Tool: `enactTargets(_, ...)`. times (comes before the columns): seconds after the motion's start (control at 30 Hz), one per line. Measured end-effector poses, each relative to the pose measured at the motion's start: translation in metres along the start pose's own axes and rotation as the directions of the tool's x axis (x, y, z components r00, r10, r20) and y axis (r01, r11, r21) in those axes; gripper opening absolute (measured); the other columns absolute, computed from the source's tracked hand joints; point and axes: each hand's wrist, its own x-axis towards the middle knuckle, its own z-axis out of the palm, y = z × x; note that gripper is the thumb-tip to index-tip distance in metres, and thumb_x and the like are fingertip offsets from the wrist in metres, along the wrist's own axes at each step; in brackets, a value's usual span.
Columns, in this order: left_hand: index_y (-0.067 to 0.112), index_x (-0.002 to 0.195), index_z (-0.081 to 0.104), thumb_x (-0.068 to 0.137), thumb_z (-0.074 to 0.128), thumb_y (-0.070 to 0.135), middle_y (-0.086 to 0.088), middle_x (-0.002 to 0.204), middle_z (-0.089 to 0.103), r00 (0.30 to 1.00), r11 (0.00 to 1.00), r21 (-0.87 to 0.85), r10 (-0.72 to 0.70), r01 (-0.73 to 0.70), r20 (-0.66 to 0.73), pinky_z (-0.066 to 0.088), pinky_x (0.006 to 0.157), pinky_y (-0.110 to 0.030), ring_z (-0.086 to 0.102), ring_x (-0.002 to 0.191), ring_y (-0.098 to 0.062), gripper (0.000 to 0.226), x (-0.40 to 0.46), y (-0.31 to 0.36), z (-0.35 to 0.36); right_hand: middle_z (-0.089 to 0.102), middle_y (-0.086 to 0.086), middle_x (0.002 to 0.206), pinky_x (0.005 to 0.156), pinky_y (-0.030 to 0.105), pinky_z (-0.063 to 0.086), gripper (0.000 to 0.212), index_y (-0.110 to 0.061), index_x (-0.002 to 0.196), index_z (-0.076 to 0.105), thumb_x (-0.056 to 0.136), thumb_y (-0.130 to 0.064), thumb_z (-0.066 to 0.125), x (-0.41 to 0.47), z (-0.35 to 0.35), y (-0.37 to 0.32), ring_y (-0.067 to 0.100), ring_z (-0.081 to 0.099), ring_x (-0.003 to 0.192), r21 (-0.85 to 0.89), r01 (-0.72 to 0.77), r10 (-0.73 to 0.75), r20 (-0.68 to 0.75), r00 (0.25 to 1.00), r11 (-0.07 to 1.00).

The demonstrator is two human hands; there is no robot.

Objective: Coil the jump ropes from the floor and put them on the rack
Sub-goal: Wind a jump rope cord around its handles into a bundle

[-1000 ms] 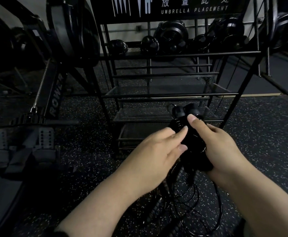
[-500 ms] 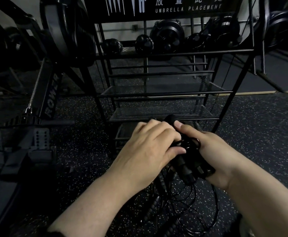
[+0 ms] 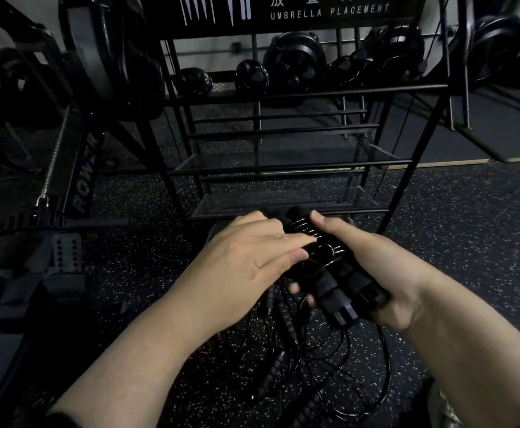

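Gripping the bundled handles [image 3: 342, 288] of a jump rope, the right hand [image 3: 379, 273] is wrapping its fingers under them and laying its thumb along the top, while the left hand [image 3: 249, 257] is reaching in from nine o'clock with fairly straight fingers resting on the wound turns of cord [image 3: 314, 239]; whether those fingers are pinching a strand I cannot tell. Long axis of the bundle is running from about five o'clock, where the butt ends are sticking out by the right palm, up to eleven o'clock. Loose cord [image 3: 329, 359] is hanging from the bundle toward six o'clock and lying in loops on the speckled floor [image 3: 468, 242], so the coiling looks unfinished. At twelve o'clock, just beyond the fingertips, the rack [image 3: 283, 168] is standing with its low mesh shelf nearest; the right hand, holding the weight, is better placed to carry the bundle forward.
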Motion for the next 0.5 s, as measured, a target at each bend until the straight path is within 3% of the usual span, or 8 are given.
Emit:
enactTargets(0.1, 0.028, 0.122, 0.074, 0.103, 0.046, 0.041, 0.023, 0.077, 0.044, 0.998, 0.999, -0.035, -0.028, 0.030, 0.058, 0.035, 0.082, -0.013, 0.044, 0.083, -0.003, 0.035, -0.001, -0.001, -0.004, 0.070, 0.027, 0.083, 0.037, 0.025, 0.050, 0.044, -0.003, 0.093, 0.068, 0.092, -0.047, 0.064, -0.010, 0.003, 0.000, 0.028, 0.067, 0.049, -0.010, 0.005, -0.005, 0.010, 1.000, 1.000)
enactTargets(0.23, 0.040, 0.117, 0.070, 0.104, 0.040, 0.052, 0.020, 0.083, 0.050, 0.984, 0.994, -0.068, -0.070, 0.082, 0.165, 0.039, 0.084, -0.024, 0.049, 0.090, -0.007, 0.034, -0.003, 0.000, -0.007, 0.070, 0.029, 0.085, 0.036, 0.024, 0.049, 0.046, -0.003, 0.098, 0.068, 0.090, -0.048, 0.064, -0.009, 0.003, -0.001, 0.028, 0.067, 0.050, -0.034, -0.008, 0.008, 0.000, 1.000, 0.999)
enactTargets(0.4, 0.034, 0.116, 0.074, 0.103, 0.043, 0.048, 0.018, 0.090, 0.055, 0.989, 0.997, -0.052, -0.041, 0.049, 0.139, 0.040, 0.087, -0.026, 0.048, 0.092, -0.006, 0.037, -0.002, 0.006, -0.001, 0.069, 0.031, 0.084, 0.039, 0.025, 0.049, 0.046, -0.005, 0.088, 0.069, 0.086, -0.050, 0.068, -0.008, 0.006, 0.006, 0.030, 0.065, 0.050, -0.029, -0.037, 0.037, -0.024, 0.999, 0.999)
enactTargets(0.5, 0.033, 0.112, 0.076, 0.101, 0.049, 0.044, 0.024, 0.102, 0.048, 0.994, 0.998, -0.056, -0.033, 0.039, 0.103, 0.039, 0.092, -0.025, 0.046, 0.100, -0.004, 0.030, -0.002, 0.008, 0.004, 0.066, 0.028, 0.083, 0.040, 0.025, 0.050, 0.044, -0.005, 0.092, 0.070, 0.083, -0.048, 0.068, -0.006, 0.009, 0.011, 0.029, 0.066, 0.050, 0.005, -0.048, 0.048, -0.019, 0.999, 0.999)
